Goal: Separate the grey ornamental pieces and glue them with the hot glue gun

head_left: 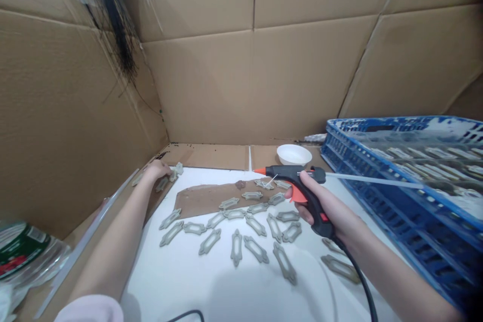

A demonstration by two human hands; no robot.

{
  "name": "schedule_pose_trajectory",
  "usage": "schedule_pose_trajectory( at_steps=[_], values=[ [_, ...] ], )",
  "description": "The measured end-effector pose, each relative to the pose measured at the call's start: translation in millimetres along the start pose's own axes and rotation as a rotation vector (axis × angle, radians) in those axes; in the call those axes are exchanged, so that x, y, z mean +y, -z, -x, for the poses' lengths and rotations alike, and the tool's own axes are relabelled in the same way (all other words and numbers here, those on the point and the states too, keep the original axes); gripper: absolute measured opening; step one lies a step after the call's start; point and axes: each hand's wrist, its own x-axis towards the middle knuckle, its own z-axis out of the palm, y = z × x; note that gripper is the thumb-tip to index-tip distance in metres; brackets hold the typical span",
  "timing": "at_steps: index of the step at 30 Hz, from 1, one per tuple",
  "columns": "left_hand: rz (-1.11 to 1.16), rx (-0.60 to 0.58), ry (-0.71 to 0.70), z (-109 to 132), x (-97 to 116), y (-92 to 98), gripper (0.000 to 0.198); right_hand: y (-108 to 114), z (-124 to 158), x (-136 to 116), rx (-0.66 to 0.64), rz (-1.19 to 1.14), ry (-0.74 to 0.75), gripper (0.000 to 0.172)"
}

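Note:
My right hand is wrapped round the handle of a black hot glue gun with an orange nozzle and trigger. A long pale glue stick juts from its back end, and the nozzle points left over the table. Stretched out to the far left, my left hand has its fingers curled down among a few grey frame-shaped pieces. Its fingertips are partly hidden, so what they hold cannot be made out. Several more grey oval frames lie scattered across the white tabletop and a brown cardboard strip.
A blue plastic crate with rows of pieces stands on the right. Behind the glue gun sits a white bowl. Cardboard walls enclose the back and left. A clear plastic container is at lower left; dark strands hang above.

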Motion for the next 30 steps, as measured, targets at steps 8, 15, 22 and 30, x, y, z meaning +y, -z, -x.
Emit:
schedule_pose_trajectory(
  at_steps=[8, 15, 22, 30],
  values=[
    [-0.165, -0.065, -0.367, 54.0, 62.7, 5.9, 0.027, 1.5, -2.9, 0.9, 0.013, -0.024, 0.032, 0.054],
    [-0.227, -0.354, -0.715, 122.1, 100.5, -49.8, 0.019, 4.4, -4.2, 3.4, 0.027, 0.012, 0.042, 0.057],
    [-0.259, -0.278, -0.800, 132.6, 101.9, -66.6, 0.012, 1.7, -1.8, 0.8, 0.036, 0.010, 0.059, 0.053],
    [-0.134, -0.294, -0.812, 132.8, 100.6, -64.4, 0.017, -0.2, -1.3, 1.8, 0.080, 0.061, 0.060, 0.055]
  ],
)
